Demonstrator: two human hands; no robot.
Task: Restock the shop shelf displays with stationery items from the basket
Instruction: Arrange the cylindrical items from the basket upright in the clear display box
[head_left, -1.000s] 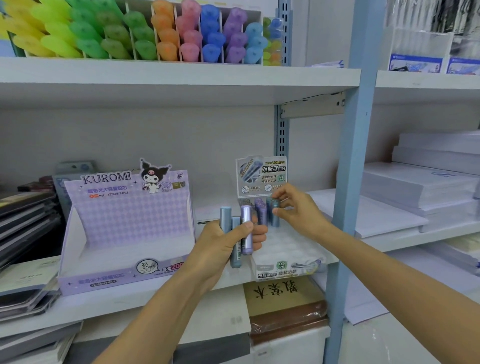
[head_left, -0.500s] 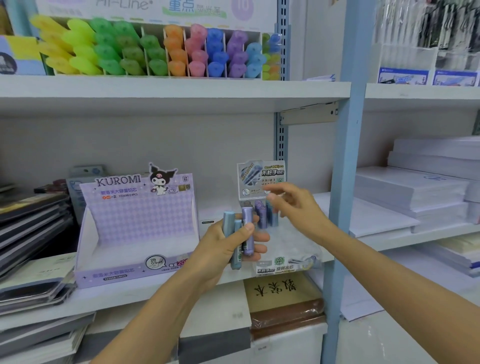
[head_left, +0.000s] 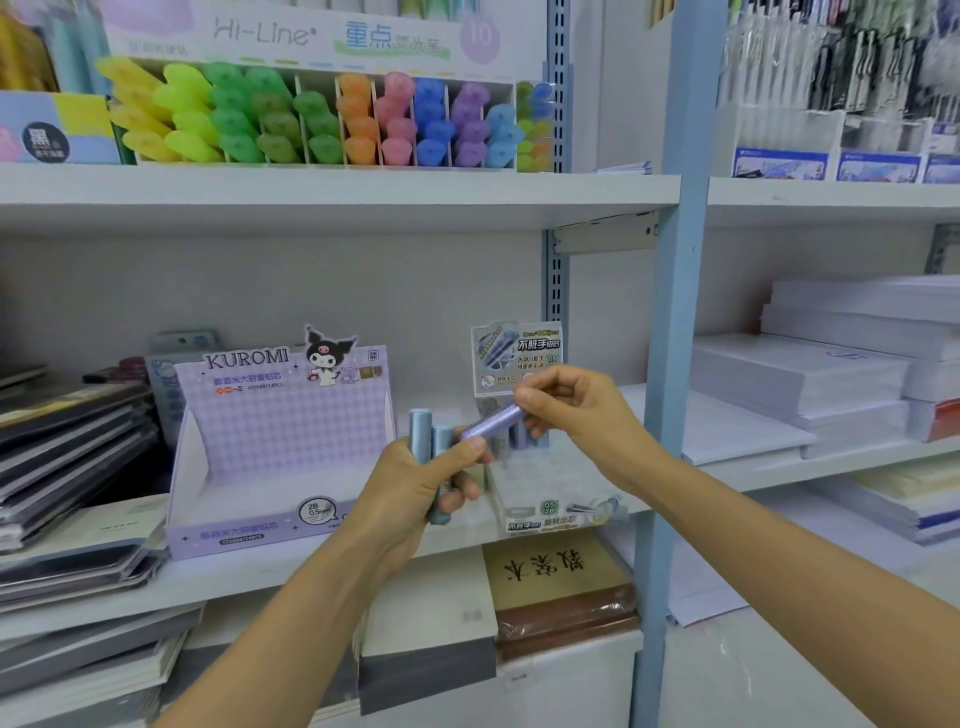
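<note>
The left hand (head_left: 415, 483) is nearest, closed around a small bunch of blue tubes (head_left: 428, 441) that stand almost straight up. Just to its right, the right hand (head_left: 571, 410) pinches one purple tube (head_left: 493, 420) by its right end. This tube lies tilted, low end at the left thumb, high end in the right fingers. It looks like it is being pulled out of the bunch. A little farther back sits the small display box (head_left: 550, 514) on the shelf (head_left: 779, 462), with a few tubes already standing in it. The right hand is closer to that box, so it would likely turn the tube upright and push it in. The purple Kuromi box (head_left: 280, 447) sits to the left.
</note>
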